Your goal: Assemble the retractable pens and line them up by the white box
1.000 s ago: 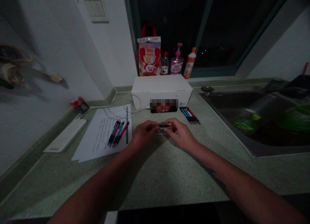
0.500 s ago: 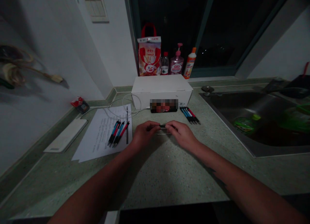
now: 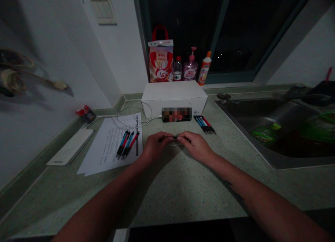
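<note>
My left hand (image 3: 157, 144) and my right hand (image 3: 195, 144) meet over the middle of the counter, fingertips almost touching. Between them is a slim black pen part (image 3: 175, 137), pinched at one end by each hand. Most of it is hidden by the fingers. Just below the fingertips a thin pale strip (image 3: 176, 145) shows; I cannot tell what it is. To the left, several blue and red pens (image 3: 127, 145) lie on printed sheets (image 3: 104, 147). On the right, a row of several pens (image 3: 205, 124) rests beside the phone (image 3: 177, 115).
Behind the phone stands a white box (image 3: 174, 92), with a bag (image 3: 161, 62) and bottles (image 3: 190, 71) at the window. A white cable (image 3: 150, 121) runs left. A white flat slab (image 3: 70, 147) lies at left; a sink (image 3: 272, 137) is on the right.
My fingertips have come slightly closer together, so less of the black pen part shows between them. Everything else stays where it was.
</note>
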The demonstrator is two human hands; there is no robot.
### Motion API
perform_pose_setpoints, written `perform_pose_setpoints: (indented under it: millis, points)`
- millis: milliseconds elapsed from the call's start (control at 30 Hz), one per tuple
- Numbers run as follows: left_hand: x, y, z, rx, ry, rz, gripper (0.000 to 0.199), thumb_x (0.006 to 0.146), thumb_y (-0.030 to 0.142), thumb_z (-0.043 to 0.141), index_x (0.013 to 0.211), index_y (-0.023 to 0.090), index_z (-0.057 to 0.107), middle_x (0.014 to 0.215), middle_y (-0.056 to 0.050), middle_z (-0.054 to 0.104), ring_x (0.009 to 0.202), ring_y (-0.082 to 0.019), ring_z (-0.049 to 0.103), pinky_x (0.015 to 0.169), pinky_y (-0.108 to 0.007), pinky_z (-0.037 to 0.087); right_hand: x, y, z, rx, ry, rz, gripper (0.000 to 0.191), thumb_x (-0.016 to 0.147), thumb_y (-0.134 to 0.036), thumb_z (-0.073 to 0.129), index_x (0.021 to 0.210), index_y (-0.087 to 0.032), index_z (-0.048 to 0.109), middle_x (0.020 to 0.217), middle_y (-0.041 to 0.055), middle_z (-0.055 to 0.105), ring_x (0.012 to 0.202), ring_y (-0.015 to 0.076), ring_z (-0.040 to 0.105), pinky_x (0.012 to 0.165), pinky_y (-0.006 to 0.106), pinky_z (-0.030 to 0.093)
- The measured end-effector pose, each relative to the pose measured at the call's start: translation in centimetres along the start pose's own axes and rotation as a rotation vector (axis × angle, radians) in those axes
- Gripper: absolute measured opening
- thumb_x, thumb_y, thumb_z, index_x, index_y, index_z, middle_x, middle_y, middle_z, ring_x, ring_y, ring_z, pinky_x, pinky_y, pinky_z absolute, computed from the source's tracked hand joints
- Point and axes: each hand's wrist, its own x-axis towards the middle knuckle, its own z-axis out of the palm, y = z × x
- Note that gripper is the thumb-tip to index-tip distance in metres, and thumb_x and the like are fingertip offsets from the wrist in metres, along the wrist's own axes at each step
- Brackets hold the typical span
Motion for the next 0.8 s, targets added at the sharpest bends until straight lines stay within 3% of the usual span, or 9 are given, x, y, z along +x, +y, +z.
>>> perform_pose_setpoints:
  millis: [167,433,600,700,800]
  points:
    - [-0.2,0.3,0.0,0.015,-0.007,0.004,0.012,0.082,0.029,0.071,0.084,0.019,0.078,0.085,-0.005,0.081,0.083,-0.021,0.075,0.08,-0.032,0.059,0.0,-0.1,0.0,0.001,-0.001,0.016,0.017,0.096,-0.032,0.066,0.108,-0.021,0.069,0.093,0.004,0.075,0.078,0.0189,0.066,0.07,0.03,0.046]
    - [-0.1,-0.4,0.2,0.117,-0.045,0.024,0.015,0.086,0.03,0.068,0.085,0.019,0.079,0.081,-0.004,0.079,0.077,-0.021,0.072,0.074,-0.031,0.055,0.1,0.0,-0.1,-0.11,-0.063,0.014,0.024,0.104,-0.031,0.054,0.093,-0.02,0.072,0.089,0.0055,0.075,0.083,0.0201,0.067,0.074,0.031,0.045]
    - [-0.7,-0.6,0.8,0.446,-0.206,0.179,0.012,0.084,0.022,0.072,0.093,0.02,0.079,0.089,-0.004,0.076,0.083,-0.02,0.067,0.078,-0.031,0.05,0.2,0.0,-0.4,-0.192,-0.051,0.061,0.016,0.101,-0.029,0.059,0.097,-0.02,0.072,0.094,0.0051,0.074,0.086,0.0195,0.067,0.074,0.03,0.043]
    - [-1.2,-0.4,1.0,0.585,-0.346,0.305,0.009,0.082,0.018,0.074,0.09,0.019,0.079,0.09,-0.005,0.073,0.091,-0.021,0.065,0.084,-0.031,0.048,0.1,0.1,-0.5,-0.292,-0.118,0.066,0.009,0.096,-0.025,0.064,0.096,-0.02,0.072,0.094,0.0038,0.071,0.084,0.0177,0.066,0.071,0.028,0.041]
    - [-1.1,-0.4,1.0,0.611,-0.363,0.305,0.007,0.083,0.02,0.075,0.089,0.019,0.078,0.09,-0.005,0.072,0.091,-0.021,0.064,0.083,-0.03,0.047,0.1,0.3,-0.5,-0.381,-0.188,0.051,0.011,0.095,-0.02,0.063,0.1,-0.021,0.073,0.1,0.0044,0.07,0.087,0.0175,0.066,0.073,0.027,0.041]
